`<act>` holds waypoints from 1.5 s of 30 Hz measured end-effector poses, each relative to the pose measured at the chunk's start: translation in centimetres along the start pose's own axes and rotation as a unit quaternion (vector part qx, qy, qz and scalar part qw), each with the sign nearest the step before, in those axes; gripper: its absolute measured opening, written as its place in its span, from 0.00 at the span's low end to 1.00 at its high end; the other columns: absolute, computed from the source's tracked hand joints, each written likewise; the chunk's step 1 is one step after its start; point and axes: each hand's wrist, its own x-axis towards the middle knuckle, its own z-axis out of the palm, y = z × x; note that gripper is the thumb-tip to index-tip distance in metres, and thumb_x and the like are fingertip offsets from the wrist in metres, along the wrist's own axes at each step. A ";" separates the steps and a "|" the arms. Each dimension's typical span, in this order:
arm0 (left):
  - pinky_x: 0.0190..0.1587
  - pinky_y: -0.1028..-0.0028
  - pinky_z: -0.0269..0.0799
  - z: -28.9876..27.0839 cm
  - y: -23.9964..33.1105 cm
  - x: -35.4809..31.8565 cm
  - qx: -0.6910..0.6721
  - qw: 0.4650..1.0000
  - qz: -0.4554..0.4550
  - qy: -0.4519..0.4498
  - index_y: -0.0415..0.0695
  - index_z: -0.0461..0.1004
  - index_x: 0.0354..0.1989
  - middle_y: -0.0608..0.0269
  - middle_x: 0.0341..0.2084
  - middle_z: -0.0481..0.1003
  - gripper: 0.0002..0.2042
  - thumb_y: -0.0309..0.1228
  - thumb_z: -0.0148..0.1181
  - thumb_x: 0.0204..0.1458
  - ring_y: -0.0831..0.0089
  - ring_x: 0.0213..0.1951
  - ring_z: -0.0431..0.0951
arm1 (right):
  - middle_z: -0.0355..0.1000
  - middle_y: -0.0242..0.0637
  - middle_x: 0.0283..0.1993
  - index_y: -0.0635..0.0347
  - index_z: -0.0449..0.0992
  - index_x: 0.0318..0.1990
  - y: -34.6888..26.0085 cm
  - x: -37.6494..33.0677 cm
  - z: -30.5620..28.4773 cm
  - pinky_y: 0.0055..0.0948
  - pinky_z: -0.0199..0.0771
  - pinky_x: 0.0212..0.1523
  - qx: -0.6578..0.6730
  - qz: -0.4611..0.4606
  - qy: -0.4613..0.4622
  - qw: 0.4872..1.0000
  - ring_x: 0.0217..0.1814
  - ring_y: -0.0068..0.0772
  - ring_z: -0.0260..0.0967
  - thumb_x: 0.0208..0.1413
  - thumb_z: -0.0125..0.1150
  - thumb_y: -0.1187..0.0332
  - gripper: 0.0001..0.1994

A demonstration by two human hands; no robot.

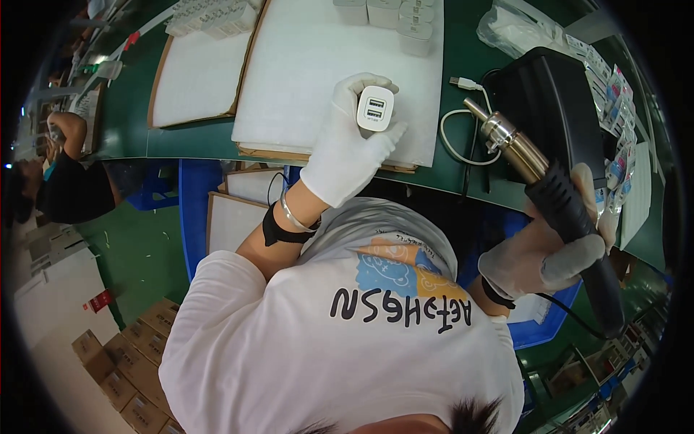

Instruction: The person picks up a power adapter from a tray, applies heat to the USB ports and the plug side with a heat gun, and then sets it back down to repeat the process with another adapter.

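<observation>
Heat gun (554,194), slanting diagonally, nozzle (476,109) upper left

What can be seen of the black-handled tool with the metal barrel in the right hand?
The tool has a long, dark handle, plastic by its look, ribbed near the front. Ahead of it come a shiny brass-toned metal barrel, a silvery collar and a narrow nozzle. The gloved right hand grips the handle, nozzle slanting toward the picture's upper left, in front of the black box. Whether it is switched on cannot be told.
</observation>
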 end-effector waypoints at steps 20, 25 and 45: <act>0.52 0.73 0.69 -0.2 0.2 0.5 0.031 0.999 0.016 0.011 0.40 0.60 0.54 0.59 0.48 0.69 0.25 0.20 0.62 0.47 0.71 0.48 0.70 | 0.77 0.52 0.32 0.67 0.63 0.49 0.1 1.0 0.6 0.25 0.78 0.33 -0.175 -0.108 0.023 0.978 0.28 0.32 0.75 0.66 0.43 0.53 0.22; 0.53 0.72 0.69 -1.3 0.5 1.4 -0.008 0.998 0.002 0.063 0.39 0.59 0.55 0.58 0.50 0.68 0.26 0.19 0.62 0.47 0.71 0.49 0.70 | 0.75 0.50 0.33 0.66 0.69 0.39 0.0 0.6 0.3 0.25 0.78 0.35 -0.184 -0.064 0.069 0.978 0.30 0.32 0.73 0.65 0.43 0.48 0.24; 0.58 0.68 0.64 -2.2 -0.7 1.6 0.064 0.995 0.036 0.069 0.40 0.61 0.58 0.53 0.51 0.67 0.27 0.20 0.60 0.46 0.61 0.53 0.69 | 0.72 0.47 0.46 0.66 0.72 0.48 0.9 -1.7 -1.9 0.38 0.70 0.55 0.069 0.039 0.154 0.985 0.53 0.40 0.69 0.64 0.49 0.48 0.25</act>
